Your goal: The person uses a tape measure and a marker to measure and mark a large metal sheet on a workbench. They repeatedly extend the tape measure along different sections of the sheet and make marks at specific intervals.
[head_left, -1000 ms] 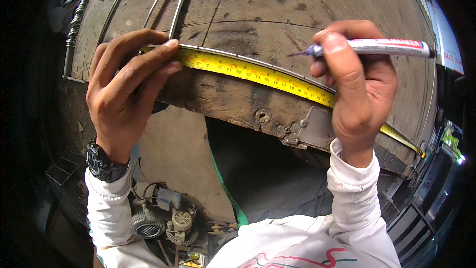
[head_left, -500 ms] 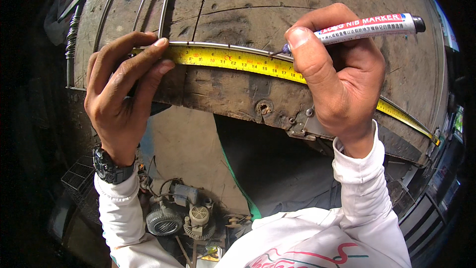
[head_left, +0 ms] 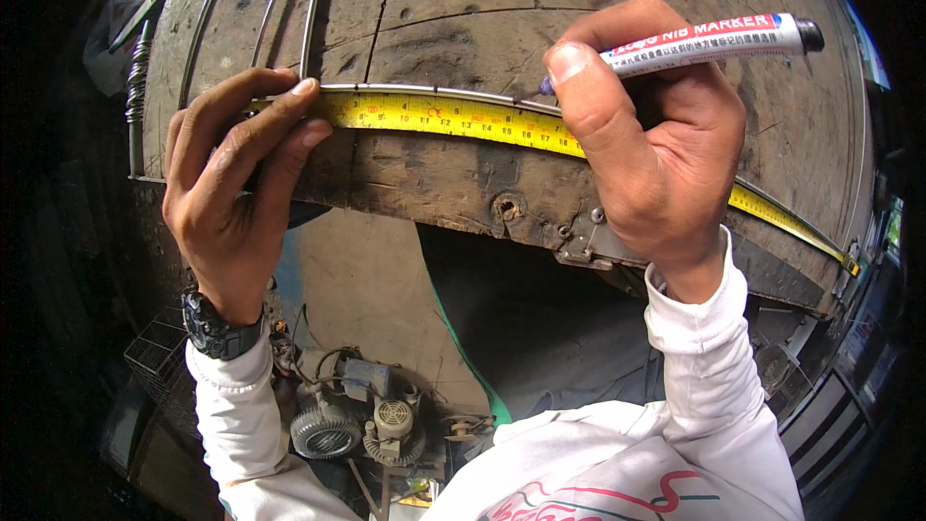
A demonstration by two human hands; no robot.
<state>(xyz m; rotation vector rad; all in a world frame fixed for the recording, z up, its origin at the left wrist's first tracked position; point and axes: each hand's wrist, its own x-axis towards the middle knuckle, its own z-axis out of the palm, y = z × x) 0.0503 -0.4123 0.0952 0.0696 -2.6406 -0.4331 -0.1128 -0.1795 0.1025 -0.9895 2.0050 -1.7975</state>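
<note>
My left hand (head_left: 227,193) pinches the yellow tape measure (head_left: 463,123) and a thin metal rod (head_left: 468,93) together, thumb below and fingers above. The rod runs along the tape's upper edge and carries several small dark marks. In my right hand (head_left: 656,145) is a white and red marker (head_left: 714,46) with a black end, its tip pointing left. That tip sits at or just above the rod; whether it touches I cannot tell. My right hand covers part of the tape, which reappears beyond it, reaching the table's right end.
Other thin metal rods (head_left: 313,10) lie at the upper left of the worn wooden table (head_left: 463,39). A hole and metal fittings (head_left: 584,241) are at its near edge. Below, motors (head_left: 333,429) stand on the floor, with a wire rack (head_left: 154,357) to the left.
The whole view has shifted slightly. My right hand has moved a little up and left with the marker. My left hand keeps its pinch on the tape and rod.
</note>
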